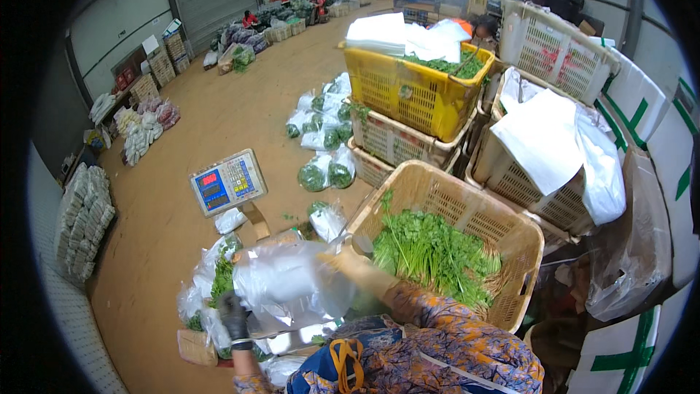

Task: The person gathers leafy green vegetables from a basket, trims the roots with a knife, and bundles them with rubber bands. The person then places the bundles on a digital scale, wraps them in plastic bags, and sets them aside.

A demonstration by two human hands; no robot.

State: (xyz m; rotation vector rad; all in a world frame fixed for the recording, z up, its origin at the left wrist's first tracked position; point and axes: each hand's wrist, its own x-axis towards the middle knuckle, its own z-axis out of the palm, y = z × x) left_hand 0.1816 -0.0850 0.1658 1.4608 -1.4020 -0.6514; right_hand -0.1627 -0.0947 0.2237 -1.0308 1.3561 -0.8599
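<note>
My left hand (234,314), in a dark glove, is at the left edge of clear plastic bagging (290,279); its fingertips are hard to make out. Beside it are leafy greens (222,280) and filled plastic bags (205,265). My right hand (347,262), blurred by motion, reaches over the right end of the plastic, close to the rim of a beige crate (432,172). Whether its fingers grip the plastic is unclear. In that crate lie bunched leafy greens with roots (437,257). A scale display (228,181) with lit red digits stands beyond the bagging.
A yellow crate (404,93) of greens tops a stack at the back right, with white sheets (377,33) on it. Another crate (525,186) carries white sheets and plastic. Bagged greens (320,172) sit on the floor (180,230). White foam boxes (618,350) line the right side.
</note>
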